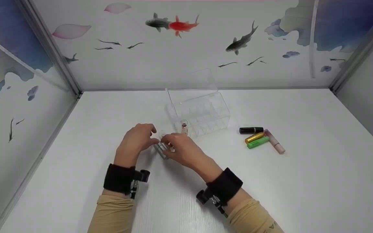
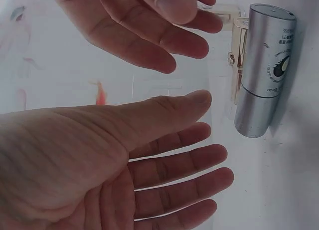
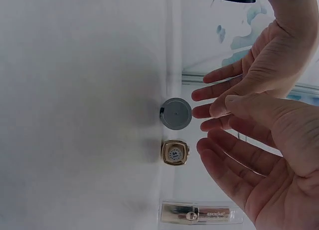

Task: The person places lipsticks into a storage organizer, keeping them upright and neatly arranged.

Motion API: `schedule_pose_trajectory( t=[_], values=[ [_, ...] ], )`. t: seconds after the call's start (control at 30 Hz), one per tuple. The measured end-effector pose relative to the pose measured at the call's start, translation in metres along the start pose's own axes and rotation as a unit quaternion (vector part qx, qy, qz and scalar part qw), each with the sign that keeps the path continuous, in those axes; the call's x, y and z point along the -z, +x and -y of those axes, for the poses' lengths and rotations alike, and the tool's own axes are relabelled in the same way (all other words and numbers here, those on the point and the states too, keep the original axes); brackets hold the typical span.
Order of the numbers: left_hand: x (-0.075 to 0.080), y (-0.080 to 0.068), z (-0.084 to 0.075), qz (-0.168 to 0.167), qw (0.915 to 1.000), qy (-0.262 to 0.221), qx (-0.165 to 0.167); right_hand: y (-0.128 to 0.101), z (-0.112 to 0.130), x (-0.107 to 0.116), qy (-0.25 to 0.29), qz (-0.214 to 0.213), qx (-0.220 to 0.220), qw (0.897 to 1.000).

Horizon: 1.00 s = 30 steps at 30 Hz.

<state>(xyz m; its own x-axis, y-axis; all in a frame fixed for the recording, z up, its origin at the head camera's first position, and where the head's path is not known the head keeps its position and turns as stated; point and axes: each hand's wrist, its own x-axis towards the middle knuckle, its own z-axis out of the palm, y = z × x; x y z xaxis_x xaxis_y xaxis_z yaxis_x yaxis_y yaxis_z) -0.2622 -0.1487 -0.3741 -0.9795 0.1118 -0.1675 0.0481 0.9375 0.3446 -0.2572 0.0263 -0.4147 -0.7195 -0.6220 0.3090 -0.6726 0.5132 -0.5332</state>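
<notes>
A silver lipstick tube (image 2: pixel 261 70) lies on the white table (image 1: pixel 270 181), seen end-on in the right wrist view (image 3: pixel 175 113) and between my hands in the head view (image 1: pixel 160 151). A gold square-ended lipstick (image 3: pixel 175 152) lies right beside it. My left hand (image 1: pixel 139 136) is open with straight fingers (image 2: pixel 189 160), a short way from the silver tube and holding nothing. My right hand (image 1: pixel 180 149) is open too, its fingers (image 3: pixel 234 165) spread near both tubes without gripping either.
A clear plastic organizer box (image 1: pixel 202 116) with its lid up stands just beyond my hands, a small red-topped tube (image 1: pixel 184 127) upright at its front. Black, gold, green and pink tubes (image 1: pixel 261 138) lie to the right. Another clear-capped gold tube (image 3: pixel 199 213) lies nearby.
</notes>
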Motion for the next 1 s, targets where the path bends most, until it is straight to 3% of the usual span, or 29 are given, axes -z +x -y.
schedule_pose_trajectory(
  t=[0.53, 0.67, 1.0],
  values=[
    [-0.011, 0.008, -0.001, 0.047, 0.9986, 0.024, -0.004, -0.002, -0.002, -0.012, -0.034, 0.019, -0.001, 0.999],
    [-0.014, 0.009, -0.003, 0.042, 0.9990, 0.015, -0.007, -0.003, -0.003, -0.015, -0.045, 0.019, 0.007, 0.999],
    [-0.013, 0.011, -0.005, 0.034, 0.9990, 0.022, -0.020, -0.004, -0.002, -0.013, -0.022, 0.045, -0.025, 0.998]
  ],
)
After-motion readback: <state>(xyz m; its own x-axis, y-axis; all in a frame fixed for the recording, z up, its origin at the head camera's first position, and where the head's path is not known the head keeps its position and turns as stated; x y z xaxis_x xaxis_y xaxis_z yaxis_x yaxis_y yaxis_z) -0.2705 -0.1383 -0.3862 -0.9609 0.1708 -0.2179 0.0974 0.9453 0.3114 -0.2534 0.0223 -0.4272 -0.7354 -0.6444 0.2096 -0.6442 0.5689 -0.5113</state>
